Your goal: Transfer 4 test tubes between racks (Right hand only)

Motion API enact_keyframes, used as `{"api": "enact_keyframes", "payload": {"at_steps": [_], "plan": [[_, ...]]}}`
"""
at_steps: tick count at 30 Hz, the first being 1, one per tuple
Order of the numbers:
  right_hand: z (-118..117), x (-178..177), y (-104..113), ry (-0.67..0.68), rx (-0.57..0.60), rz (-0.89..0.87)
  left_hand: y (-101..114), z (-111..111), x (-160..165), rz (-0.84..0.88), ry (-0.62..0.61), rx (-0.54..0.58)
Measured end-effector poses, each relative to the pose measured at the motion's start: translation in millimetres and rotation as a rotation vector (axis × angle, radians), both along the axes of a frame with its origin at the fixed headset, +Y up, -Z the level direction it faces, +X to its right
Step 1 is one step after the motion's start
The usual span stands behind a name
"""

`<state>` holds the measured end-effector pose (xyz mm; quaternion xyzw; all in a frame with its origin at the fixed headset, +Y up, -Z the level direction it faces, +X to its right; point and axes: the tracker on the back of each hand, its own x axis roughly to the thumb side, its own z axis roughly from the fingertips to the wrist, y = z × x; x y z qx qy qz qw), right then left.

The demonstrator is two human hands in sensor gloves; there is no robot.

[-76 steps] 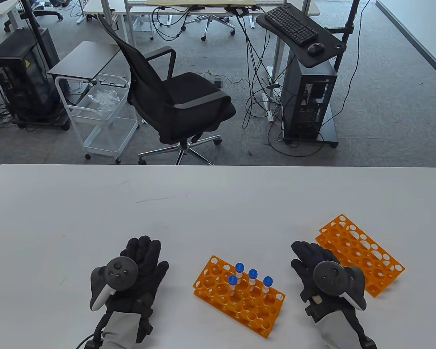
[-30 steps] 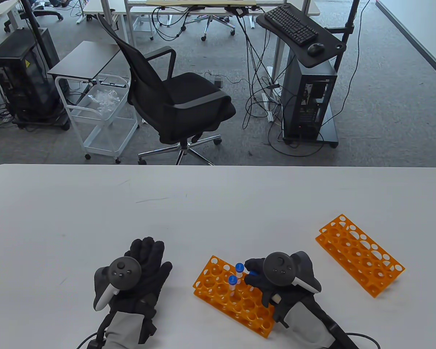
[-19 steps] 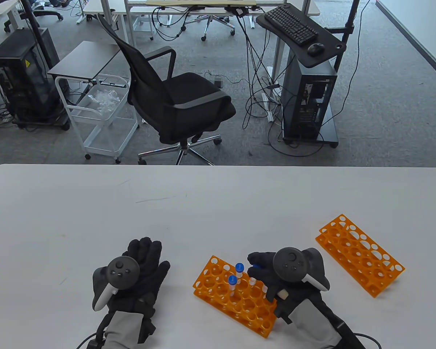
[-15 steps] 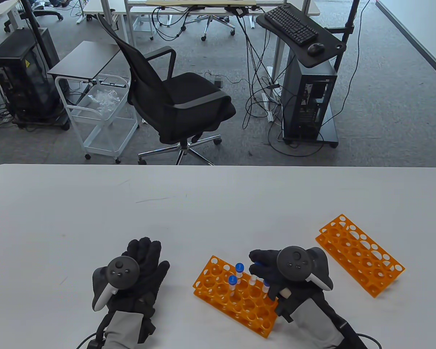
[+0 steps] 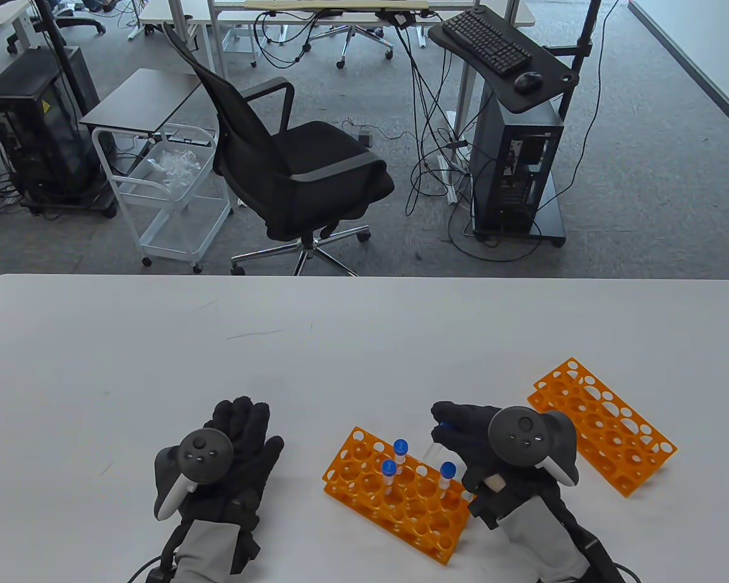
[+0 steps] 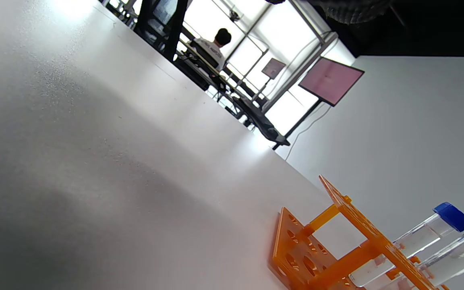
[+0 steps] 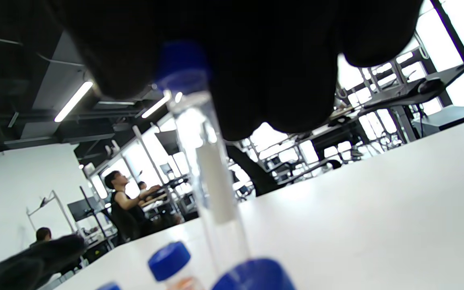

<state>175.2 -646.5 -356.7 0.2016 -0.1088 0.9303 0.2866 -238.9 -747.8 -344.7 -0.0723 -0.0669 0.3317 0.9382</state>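
The test tube (image 5: 432, 447) is clear with a blue cap, and the right hand (image 5: 492, 446) pinches it at the cap, just above the near rack (image 5: 364, 486) by the front edge of the bench (image 5: 340, 340). Half a second ago it was lower, inside the rack. Three tubes remain there. The left hand (image 5: 219, 461) rests flat, fingers spread.

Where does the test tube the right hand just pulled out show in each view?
Table view: lifted tube below the right hand's fingers, beyond the near rack.
Left wrist view: not in it.
Right wrist view: centre, hanging from the fingers.
Shared landmark: blue-capped tubes left in the near rack.
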Motion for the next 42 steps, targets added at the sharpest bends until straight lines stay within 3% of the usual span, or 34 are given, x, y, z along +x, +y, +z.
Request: {"api": "enact_keyframes", "payload": {"at_steps": [18,42], "plan": [[-4.6,49.1,14.7,-0.161,0.092,-0.067,-0.5,0.3,0.8,0.005,-0.004,-0.002],[-9.8,105.3,14.7,-0.38,0.162,-0.038,-0.2,0.2,2.9,0.018,-0.022,-0.002]]}}
